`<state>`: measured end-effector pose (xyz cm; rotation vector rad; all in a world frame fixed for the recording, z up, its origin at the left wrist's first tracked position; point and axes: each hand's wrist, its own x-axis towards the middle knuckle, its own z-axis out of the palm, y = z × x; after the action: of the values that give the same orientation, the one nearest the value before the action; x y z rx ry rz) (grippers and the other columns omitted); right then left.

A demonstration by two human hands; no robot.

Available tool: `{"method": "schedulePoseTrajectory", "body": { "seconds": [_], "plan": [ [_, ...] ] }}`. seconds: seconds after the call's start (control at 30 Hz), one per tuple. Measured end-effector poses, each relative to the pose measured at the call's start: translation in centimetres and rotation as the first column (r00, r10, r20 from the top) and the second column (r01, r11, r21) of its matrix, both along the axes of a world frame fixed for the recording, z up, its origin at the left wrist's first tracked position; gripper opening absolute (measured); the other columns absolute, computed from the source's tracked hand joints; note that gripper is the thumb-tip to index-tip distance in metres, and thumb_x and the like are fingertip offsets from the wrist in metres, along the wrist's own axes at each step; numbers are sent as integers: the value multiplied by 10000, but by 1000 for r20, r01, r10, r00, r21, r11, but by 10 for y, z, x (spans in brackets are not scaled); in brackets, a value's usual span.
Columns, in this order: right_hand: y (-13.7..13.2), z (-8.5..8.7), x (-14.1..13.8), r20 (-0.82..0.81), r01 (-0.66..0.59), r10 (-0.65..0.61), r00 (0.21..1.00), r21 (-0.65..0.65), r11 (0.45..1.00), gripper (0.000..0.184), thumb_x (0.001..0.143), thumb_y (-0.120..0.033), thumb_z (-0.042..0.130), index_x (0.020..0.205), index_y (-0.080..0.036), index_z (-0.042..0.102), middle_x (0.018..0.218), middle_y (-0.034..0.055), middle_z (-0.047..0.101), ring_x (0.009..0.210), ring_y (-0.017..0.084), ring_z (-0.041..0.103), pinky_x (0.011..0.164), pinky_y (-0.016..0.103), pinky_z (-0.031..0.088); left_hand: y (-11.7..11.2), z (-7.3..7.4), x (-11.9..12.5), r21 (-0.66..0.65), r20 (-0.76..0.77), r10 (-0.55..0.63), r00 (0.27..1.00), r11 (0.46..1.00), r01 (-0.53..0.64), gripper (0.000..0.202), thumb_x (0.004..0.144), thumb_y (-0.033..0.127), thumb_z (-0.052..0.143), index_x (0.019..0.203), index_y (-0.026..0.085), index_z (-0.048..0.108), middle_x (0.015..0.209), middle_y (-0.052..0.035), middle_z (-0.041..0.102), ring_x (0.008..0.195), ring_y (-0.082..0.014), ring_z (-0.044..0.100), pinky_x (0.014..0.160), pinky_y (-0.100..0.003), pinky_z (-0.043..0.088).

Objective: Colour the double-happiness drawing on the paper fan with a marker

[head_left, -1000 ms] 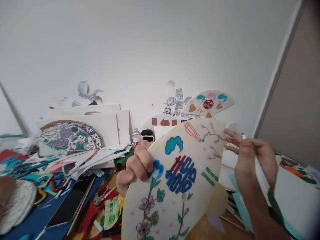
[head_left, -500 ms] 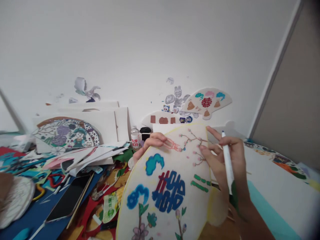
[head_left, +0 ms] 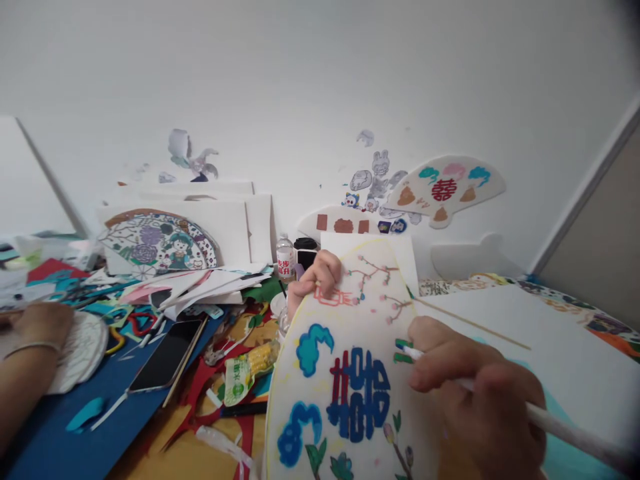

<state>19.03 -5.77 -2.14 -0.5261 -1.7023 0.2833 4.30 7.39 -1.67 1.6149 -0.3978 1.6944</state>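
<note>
Left hand (head_left: pixel 317 279): closed narrow on the top edge of the fan, fingers curled over the rim, at upper center of the frame.
Right hand (head_left: pixel 473 393): holding the marker in a narrow pen grip, at lower right.
Fan (head_left: pixel 320 393): paper, painted with a blue double-happiness sign, clouds and blossom; held upright, lower center, its base out of frame.
Marker (head_left: pixel 565 427): white body; tip at the green bars (head_left: pixel 403 351) on the fan's right side.
Co-worker's hand (head_left: pixel 43 327): at left edge, bracelet at the wrist, resting on a white fan (head_left: pixel 85 353).
Table: blue board (head_left: pixel 55 443) at lower left, phone (head_left: pixel 165 357) lying on it — paper scraps beside it.
Wall: painted fan (head_left: pixel 445 190), upper right.
</note>
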Motion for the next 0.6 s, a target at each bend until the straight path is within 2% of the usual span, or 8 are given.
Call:
{"method": "schedulePoseTrajectory", "body": {
  "seconds": [0.07, 0.1, 0.13, 0.17, 0.23, 0.33, 0.47, 0.6],
  "plan": [
    [-3, -2, -7, -106, 14, -32, 994, -164, 986, 198, 939, -256, 422, 800, -229, 560, 609, -14, 506, 517, 105, 440, 444, 238, 325, 7, 0, -4, 45, 55, -5, 998, 999, 3, 420, 850, 459, 458, 561, 167, 370, 721, -2, 408, 680, -131, 367, 685, -285, 330],
    [-3, -2, -10, -130, -20, -10, 992, -227, 974, 115, 911, -214, 466, 808, -234, 513, 599, -31, 488, 483, 92, 416, 402, 216, 289, 11, 1, -6, 80, 85, -5, 996, 997, -2, 418, 854, 452, 455, 559, 168, 370, 704, 1, 400, 674, -131, 365, 678, -281, 324],
    [-2, -2, -14, -138, -71, 36, 990, -258, 964, 109, 877, -177, 504, 797, -238, 464, 587, -46, 473, 457, 80, 397, 377, 201, 263, 13, 2, -7, 117, 115, -6, 993, 993, -7, 418, 861, 444, 444, 555, 169, 369, 681, 5, 386, 669, -133, 363, 672, -279, 320],
    [-1, -3, -17, -133, -117, 87, 987, -239, 964, 169, 841, -148, 537, 758, -235, 418, 568, -60, 461, 438, 71, 382, 368, 193, 252, 13, 3, -8, 152, 145, -8, 989, 988, -14, 416, 870, 431, 430, 551, 171, 365, 658, 8, 367, 666, -134, 358, 669, -279, 317],
    [3, -3, -24, -45, -156, 152, 987, -101, 983, 284, 768, -99, 586, 661, -212, 349, 531, -72, 457, 426, 56, 384, 389, 194, 273, 11, 6, -9, 192, 196, -9, 981, 981, -29, 402, 888, 387, 394, 552, 170, 351, 626, 11, 331, 661, -133, 340, 676, -281, 314],
    [7, -2, -32, 145, -134, 124, 982, 58, 989, 352, 717, -60, 608, 589, -190, 307, 489, -78, 446, 416, 46, 389, 417, 211, 298, 0, 8, -8, 195, 252, 1, 968, 979, -52, 302, 894, 317, 380, 629, 174, 382, 590, 14, 322, 667, -133, 316, 713, -299, 316],
    [8, -2, -35, 195, -145, 128, 972, 73, 987, 286, 747, -44, 570, 620, -207, 373, 505, -76, 491, 406, 53, 416, 395, 213, 313, -10, 8, -7, 191, 329, 19, 944, 978, -86, 166, 858, 366, 498, 780, 238, 427, 557, 38, 365, 668, -125, 326, 728, -324, 310],
    [9, -6, -34, 236, -132, 102, 966, 117, 984, 280, 740, -58, 600, 649, -214, 387, 540, -68, 512, 428, 61, 426, 403, 222, 318, -6, 8, -2, 207, 387, 11, 922, 973, -99, 134, 889, 351, 483, 813, 241, 469, 554, 38, 351, 669, -106, 326, 691, -309, 299]
  ]
}}
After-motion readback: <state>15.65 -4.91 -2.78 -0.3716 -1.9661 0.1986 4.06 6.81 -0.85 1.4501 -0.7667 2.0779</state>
